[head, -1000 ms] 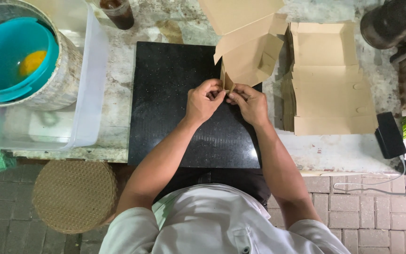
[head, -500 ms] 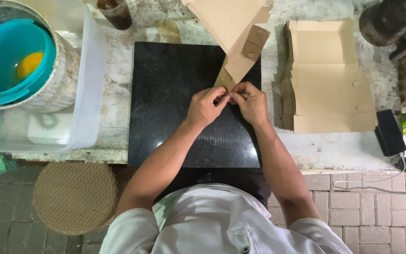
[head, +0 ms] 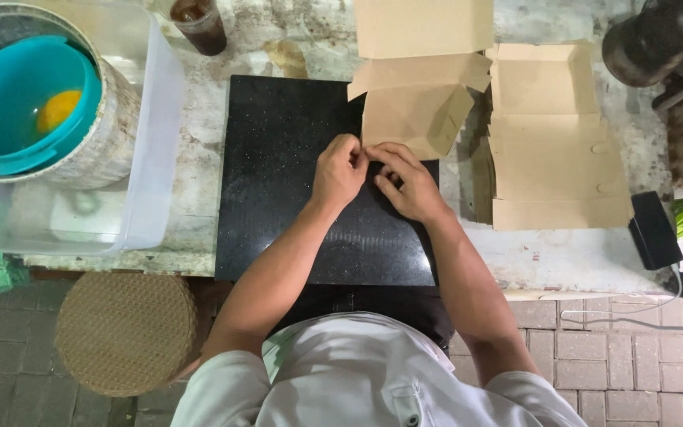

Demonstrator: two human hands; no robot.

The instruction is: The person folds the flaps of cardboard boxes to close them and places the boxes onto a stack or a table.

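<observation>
**Both hands at the near corner of a half-folded cardboard box**

Your left hand point(head: 340, 170) and right hand point(head: 405, 182) meet at the near lower edge of the cardboard box point(head: 416, 111), fingers curled in and pinching the flap there; the fingertips of the two hands touch each other. The box stands partly folded on the far right part of the black stone slab point(head: 294, 198), its lid flap raised and leaning away from you.

The slab's near edge lies flush with the near edge of the worktable point(head: 547, 257). Most of the slab to the left of your hands is bare and gives room to slide. To the right, just beyond the slab's right edge, lies a stack of flat boxes point(head: 551, 166), close beside the box in hand. A small black device point(head: 654, 229) sits near the table's right end.

To the left, a clear plastic tub point(head: 156, 158) stands just beside the slab's left edge, with a teal bowl point(head: 17, 103) inside a round container. A dark cup point(head: 198, 24) stands at the far edge. A woven stool point(head: 124, 332) sits on the paved floor below.
</observation>
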